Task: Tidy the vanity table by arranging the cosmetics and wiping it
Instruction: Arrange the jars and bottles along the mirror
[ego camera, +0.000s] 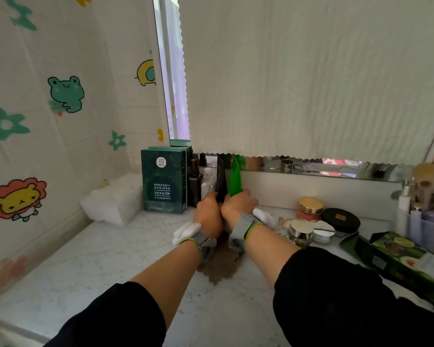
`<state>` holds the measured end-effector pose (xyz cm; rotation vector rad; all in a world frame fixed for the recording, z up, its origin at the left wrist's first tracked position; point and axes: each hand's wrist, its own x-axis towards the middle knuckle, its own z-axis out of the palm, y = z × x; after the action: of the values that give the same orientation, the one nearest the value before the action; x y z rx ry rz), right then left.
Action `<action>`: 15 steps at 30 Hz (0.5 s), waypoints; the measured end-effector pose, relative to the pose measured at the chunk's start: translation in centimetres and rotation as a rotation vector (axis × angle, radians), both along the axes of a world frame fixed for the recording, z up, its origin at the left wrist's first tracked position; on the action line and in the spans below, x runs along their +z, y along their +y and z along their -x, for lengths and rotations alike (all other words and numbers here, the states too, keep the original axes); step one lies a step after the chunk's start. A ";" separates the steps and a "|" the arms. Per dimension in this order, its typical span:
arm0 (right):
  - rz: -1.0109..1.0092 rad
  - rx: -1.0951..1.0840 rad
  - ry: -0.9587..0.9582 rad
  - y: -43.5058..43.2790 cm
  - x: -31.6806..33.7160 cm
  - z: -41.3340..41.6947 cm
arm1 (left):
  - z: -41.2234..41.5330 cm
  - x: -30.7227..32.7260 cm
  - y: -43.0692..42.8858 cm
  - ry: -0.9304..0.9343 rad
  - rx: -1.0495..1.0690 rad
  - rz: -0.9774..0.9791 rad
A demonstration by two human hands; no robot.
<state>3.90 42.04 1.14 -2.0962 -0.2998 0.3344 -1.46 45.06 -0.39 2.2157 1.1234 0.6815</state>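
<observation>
Head view: two hands meet at the back of the desk [105, 261], their wrists touching. The right hand [238, 205] has its grip closed round the foot of one green tube [236, 176], which stands upright against the mirror ledge at 12 o'clock from the hands. The left hand [208, 211] lies against the foot of one dark sachet [221, 176], upright just beside the tube at its 9 o'clock. The left fingers are hidden, so I cannot tell whether that grip grasps the sachet or only rests on it.

Farther toward 9 o'clock stand one pale bottle [207, 182], one brown bottle [194, 184] and at least two dark green mask boxes [163, 181], packed side by side. One white soft pack [110, 201] lies at 9 o'clock of the boxes.

At 3 o'clock from the hands sit four round containers close together: one gold-lidded jar [310, 209], one black compact [341, 219], one silver-lidded jar [301, 232] and one low white jar [323, 232]. One green carton [398, 256] with an avocado picture lies at 4 o'clock.

The front mask box stands upside down. It reads "ANASTATICA" and "4D MASK", and a round white badge reads "DR ENE RGY". The smaller print and the carton's lettering are too small to read.
</observation>
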 end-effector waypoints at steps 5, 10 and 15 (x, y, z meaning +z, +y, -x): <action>0.015 0.012 0.007 0.1 0.1 0.0 | 0.4 -0.4 0.3 0.000 -0.017 -0.019; 0.026 0.015 0.024 -0.6 0.3 0.4 | 1.3 -0.1 -0.5 -0.016 -0.035 -0.027; 0.003 0.031 0.022 -2.0 1.6 0.8 | 2.4 -0.2 -1.3 -0.040 -0.081 -0.105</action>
<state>3.08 40.03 2.70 -2.0907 -0.3185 0.3763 -3.86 43.77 -0.54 2.3112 0.9936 0.7621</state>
